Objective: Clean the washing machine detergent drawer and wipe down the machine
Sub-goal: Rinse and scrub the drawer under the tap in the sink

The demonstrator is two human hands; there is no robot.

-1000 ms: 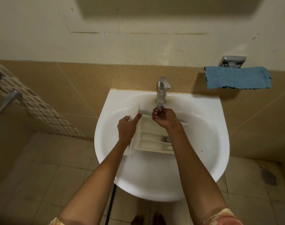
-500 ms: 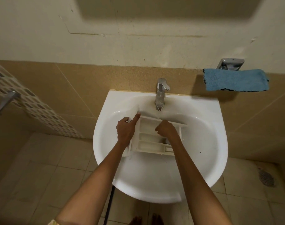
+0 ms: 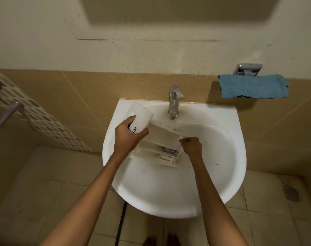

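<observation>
The white detergent drawer point(image 3: 161, 137) is tilted on its side in the white sink point(image 3: 186, 183), under the chrome tap point(image 3: 174, 102). My left hand point(image 3: 128, 137) grips the drawer's white front panel, which points up and to the left. At the drawer's far right corner, my right hand point(image 3: 191, 145) pinches its edge. The drawer's compartments face toward me and downward. I cannot tell whether water runs from the tap.
A blue cloth point(image 3: 254, 86) hangs from a chrome holder point(image 3: 248, 69) on the wall to the right of the sink. A chrome handle point(image 3: 8, 112) sticks out at the left. A floor drain point(image 3: 291, 193) lies at the right. My bare feet point(image 3: 161, 239) stand under the sink.
My right hand left the tap and took the drawer's right corner. Both hands tipped the drawer from lying flat up onto its side, the front panel rising to the left.
</observation>
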